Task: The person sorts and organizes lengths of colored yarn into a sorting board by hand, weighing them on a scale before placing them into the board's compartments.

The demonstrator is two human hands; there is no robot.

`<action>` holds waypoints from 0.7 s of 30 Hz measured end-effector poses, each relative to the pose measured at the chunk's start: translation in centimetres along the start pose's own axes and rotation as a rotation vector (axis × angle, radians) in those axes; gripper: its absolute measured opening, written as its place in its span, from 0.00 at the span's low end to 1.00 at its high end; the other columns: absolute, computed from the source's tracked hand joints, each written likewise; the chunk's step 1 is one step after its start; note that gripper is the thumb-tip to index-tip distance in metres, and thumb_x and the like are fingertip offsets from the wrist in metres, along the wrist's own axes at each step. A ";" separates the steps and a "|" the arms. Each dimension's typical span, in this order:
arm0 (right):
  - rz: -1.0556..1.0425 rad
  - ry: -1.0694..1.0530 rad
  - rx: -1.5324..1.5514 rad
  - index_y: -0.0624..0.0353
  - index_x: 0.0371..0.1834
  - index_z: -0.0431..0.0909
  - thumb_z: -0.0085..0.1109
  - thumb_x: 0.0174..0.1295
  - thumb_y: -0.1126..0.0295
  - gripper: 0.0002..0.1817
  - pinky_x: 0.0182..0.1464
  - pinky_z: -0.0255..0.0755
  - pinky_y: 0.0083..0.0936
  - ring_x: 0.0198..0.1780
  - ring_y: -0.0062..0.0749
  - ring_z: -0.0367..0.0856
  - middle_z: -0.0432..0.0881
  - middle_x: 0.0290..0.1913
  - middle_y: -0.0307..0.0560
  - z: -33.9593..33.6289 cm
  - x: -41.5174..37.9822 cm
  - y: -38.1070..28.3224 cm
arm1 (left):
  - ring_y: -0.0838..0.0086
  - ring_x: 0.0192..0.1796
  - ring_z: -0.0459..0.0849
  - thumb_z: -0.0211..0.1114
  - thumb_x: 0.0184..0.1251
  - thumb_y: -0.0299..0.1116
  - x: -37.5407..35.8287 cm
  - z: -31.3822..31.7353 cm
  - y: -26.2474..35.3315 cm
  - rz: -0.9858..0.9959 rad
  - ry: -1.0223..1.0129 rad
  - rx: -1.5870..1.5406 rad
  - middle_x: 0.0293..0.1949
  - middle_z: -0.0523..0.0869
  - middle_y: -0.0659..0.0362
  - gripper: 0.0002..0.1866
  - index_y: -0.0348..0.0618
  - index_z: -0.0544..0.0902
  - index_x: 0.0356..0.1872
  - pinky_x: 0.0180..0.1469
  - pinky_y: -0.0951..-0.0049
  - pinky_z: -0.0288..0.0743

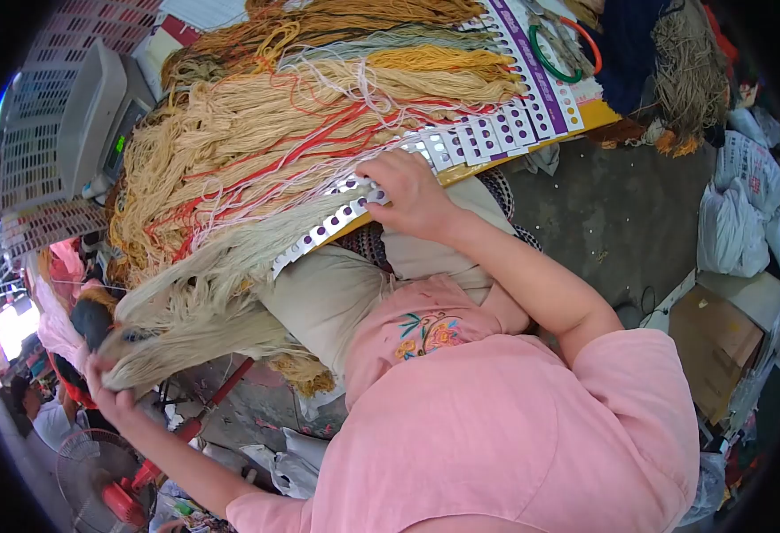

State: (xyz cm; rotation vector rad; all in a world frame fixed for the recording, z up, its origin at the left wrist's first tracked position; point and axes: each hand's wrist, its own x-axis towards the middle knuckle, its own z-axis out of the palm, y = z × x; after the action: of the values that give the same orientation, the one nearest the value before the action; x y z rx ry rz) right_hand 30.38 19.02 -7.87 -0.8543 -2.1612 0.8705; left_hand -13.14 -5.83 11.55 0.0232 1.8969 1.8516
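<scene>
Bundles of beige, brown, yellow and red thread (230, 133) lie across the table. At its near edge my right hand (407, 191) is closed on a white card strip (332, 218) with a row of holes, purple dots showing through. Pale grey-green thread (257, 244) runs from this strip toward the lower left. Out there my left hand (110, 386) grips the far end of the pale thread, stretched away from the table. More punched cards (496, 133) lie overlapping to the right of my right hand.
Scissors (567, 53) with green and red handles lie at the table's top right. A scale (106, 115) stands at the left. Below it are a fan (97, 480) and another person (52, 417). Plastic bags (740, 213) and a cardboard box (705, 346) are at the right.
</scene>
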 end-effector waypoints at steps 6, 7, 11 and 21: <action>0.059 0.007 0.041 0.57 0.36 0.68 0.56 0.36 0.72 0.19 0.41 0.58 0.31 0.40 0.39 0.66 0.69 0.36 0.46 0.7 -0.6 -1.7 | 0.76 0.30 0.73 0.54 0.47 0.26 -10.6 3.6 -3.6 0.184 -0.325 0.280 0.31 0.74 0.58 0.15 0.36 0.70 0.40 0.37 0.73 0.70; 0.046 0.034 0.032 0.58 0.36 0.68 0.56 0.36 0.73 0.19 0.41 0.58 0.30 0.41 0.39 0.66 0.69 0.37 0.46 0.9 -0.9 -2.7 | 0.80 0.27 0.73 0.54 0.47 0.26 -12.5 5.5 -6.0 -0.024 -0.323 0.339 0.30 0.74 0.60 0.14 0.37 0.70 0.39 0.31 0.77 0.70; 0.007 -0.056 0.094 0.59 0.36 0.69 0.57 0.36 0.75 0.19 0.44 0.58 0.31 0.43 0.40 0.65 0.68 0.39 0.47 0.6 -2.2 -5.5 | 0.85 0.14 0.67 0.51 0.52 0.26 -14.6 7.7 -13.1 -0.304 -0.464 0.881 0.16 0.72 0.65 0.07 0.40 0.73 0.34 0.13 0.86 0.57; 0.093 -0.217 0.432 0.62 0.28 0.70 0.54 0.43 0.78 0.08 0.28 0.65 0.19 0.27 0.29 0.70 0.69 0.31 0.44 2.5 -2.7 -8.4 | 0.82 0.17 0.70 0.46 0.58 0.39 -19.1 9.1 -16.4 -0.511 -0.358 -0.363 0.19 0.71 0.61 0.13 0.38 0.70 0.26 0.19 0.81 0.62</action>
State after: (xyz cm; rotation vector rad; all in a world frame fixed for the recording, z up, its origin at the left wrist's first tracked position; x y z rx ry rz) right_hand 27.37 11.37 -3.85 -0.6679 -2.0053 1.4690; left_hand 12.12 -5.18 2.57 -0.2161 1.1721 1.6660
